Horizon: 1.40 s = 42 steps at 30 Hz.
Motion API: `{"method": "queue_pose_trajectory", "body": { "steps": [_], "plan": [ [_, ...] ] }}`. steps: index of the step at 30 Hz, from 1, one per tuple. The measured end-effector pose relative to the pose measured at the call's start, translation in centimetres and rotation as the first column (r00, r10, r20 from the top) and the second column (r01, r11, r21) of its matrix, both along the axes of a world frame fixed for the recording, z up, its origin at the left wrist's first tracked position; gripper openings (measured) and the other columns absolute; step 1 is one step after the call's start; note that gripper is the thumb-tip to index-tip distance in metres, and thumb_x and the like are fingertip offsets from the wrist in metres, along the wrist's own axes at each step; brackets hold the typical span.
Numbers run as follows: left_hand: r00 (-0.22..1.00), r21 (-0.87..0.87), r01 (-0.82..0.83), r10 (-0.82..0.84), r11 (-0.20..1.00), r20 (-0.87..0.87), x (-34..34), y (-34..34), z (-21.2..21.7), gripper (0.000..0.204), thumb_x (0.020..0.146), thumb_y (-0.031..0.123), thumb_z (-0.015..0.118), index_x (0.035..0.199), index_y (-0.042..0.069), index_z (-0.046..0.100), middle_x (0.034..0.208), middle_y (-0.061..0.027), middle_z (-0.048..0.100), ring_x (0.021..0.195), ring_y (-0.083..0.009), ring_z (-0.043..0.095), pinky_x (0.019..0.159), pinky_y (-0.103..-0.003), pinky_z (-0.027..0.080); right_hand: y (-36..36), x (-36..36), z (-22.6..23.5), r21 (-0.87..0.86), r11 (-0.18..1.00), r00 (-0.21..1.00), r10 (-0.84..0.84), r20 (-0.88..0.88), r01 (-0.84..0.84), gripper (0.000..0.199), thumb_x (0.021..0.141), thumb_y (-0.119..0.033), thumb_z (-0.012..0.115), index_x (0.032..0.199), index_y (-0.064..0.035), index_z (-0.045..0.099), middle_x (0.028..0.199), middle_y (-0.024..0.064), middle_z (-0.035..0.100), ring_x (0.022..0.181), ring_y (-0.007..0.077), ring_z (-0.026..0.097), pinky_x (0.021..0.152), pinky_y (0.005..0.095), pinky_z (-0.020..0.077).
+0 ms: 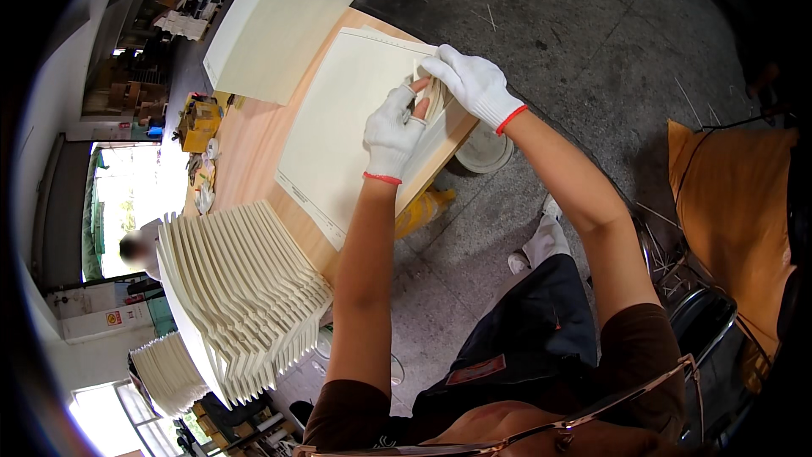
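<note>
A large cream sheet (330, 110) lies on the wooden table (241, 148), printed marks along its edges. At its right edge is a small bundle of cream strips (436, 100), between my two hands. My right hand (469, 85), in a white knit glove with a red cuff, is closed round the far end of the bundle. My left hand (393, 131), gloved alike but with bare fingertips showing, has its bent fingers against the strips' near side. The right fingertips are partly hidden behind the bundle.
A tall stack of folded cream sheets (241, 288) stands at the near left, another pile (279, 30) at the far left. Beyond the table's left edge is a yellow box (200, 123). A round bucket (485, 152) stands below the right edge. An orange-brown sack (732, 228) is at right.
</note>
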State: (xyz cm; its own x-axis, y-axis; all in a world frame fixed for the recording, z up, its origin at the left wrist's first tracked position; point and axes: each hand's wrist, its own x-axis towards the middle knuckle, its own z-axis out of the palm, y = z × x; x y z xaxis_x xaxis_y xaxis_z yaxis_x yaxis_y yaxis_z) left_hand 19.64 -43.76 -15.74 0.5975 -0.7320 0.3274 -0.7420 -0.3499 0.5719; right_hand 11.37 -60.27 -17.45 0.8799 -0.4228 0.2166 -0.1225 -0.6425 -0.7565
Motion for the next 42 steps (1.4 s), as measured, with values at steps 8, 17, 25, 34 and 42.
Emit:
{"method": "queue_pose_trajectory", "body": {
  "steps": [8, 17, 25, 34, 42],
  "plan": [
    [1.000, 0.045, 0.013, -0.012, 0.999, -0.021, -0.1, -0.1, 0.2, 0.029, 0.090, 0.016, 0.064, 0.119, 0.018, 0.069, 0.099, -0.0097, 0.070, 0.086, -0.0230, 0.069, 0.078, -0.032, 0.053, -0.4, 0.8, -1.0, 0.109, 0.994, 0.999, -0.032, -0.006, 0.033, 0.045, 0.099, -0.053, 0.040, 0.112, -0.0126, 0.054, 0.086, 0.0165, 0.069, 0.081, 0.0358, 0.067, 0.071, 0.0454, 0.0507],
    [0.997, 0.064, -0.017, 0.012, 0.998, 0.075, -0.2, -0.2, -0.1, 0.032, 0.086, 0.017, 0.070, 0.117, 0.022, 0.069, 0.103, -0.0086, 0.069, 0.083, -0.0242, 0.069, 0.073, -0.034, 0.054, -0.3, 0.6, -1.0, 0.076, 0.997, 0.997, -0.019, 0.068, 0.013, 0.045, 0.099, -0.053, 0.041, 0.112, -0.0122, 0.054, 0.084, 0.0168, 0.069, 0.082, 0.0363, 0.067, 0.071, 0.0457, 0.0506],
    [0.997, 0.032, 0.028, -0.031, 0.999, 0.075, 0.2, 0.1, -0.1, 0.031, 0.089, 0.015, 0.062, 0.119, 0.021, 0.068, 0.098, -0.0096, 0.069, 0.081, -0.0255, 0.069, 0.072, -0.035, 0.054, -0.1, 0.7, -0.6, 0.127, 0.990, 0.998, -0.058, -0.035, 0.062, 0.040, 0.100, -0.050, 0.040, 0.113, -0.0138, 0.053, 0.085, 0.0167, 0.068, 0.081, 0.0363, 0.067, 0.072, 0.0456, 0.0506],
    [0.998, 0.110, -0.017, 0.010, 0.994, 0.061, -0.5, -0.4, 0.3, 0.039, 0.082, 0.019, 0.075, 0.119, 0.024, 0.069, 0.106, -0.0078, 0.069, 0.085, -0.0225, 0.068, 0.078, -0.033, 0.054, -0.1, 0.7, -1.3, 0.145, 0.987, 0.998, -0.065, 0.011, 0.063, 0.040, 0.099, -0.050, 0.042, 0.109, -0.0123, 0.053, 0.084, 0.0180, 0.068, 0.081, 0.0373, 0.066, 0.071, 0.0458, 0.0501],
    [0.999, 0.140, -0.007, 0.000, 0.990, 0.050, -0.4, -0.2, 0.4, 0.038, 0.084, 0.017, 0.073, 0.122, 0.018, 0.068, 0.109, -0.0111, 0.070, 0.087, -0.0209, 0.069, 0.078, -0.030, 0.054, -0.2, 0.3, -0.5, 0.177, 0.983, 0.999, -0.035, -0.023, 0.039, 0.039, 0.099, -0.048, 0.041, 0.112, -0.0139, 0.054, 0.091, 0.0181, 0.068, 0.086, 0.0376, 0.066, 0.073, 0.0462, 0.0501]
  ]
}}
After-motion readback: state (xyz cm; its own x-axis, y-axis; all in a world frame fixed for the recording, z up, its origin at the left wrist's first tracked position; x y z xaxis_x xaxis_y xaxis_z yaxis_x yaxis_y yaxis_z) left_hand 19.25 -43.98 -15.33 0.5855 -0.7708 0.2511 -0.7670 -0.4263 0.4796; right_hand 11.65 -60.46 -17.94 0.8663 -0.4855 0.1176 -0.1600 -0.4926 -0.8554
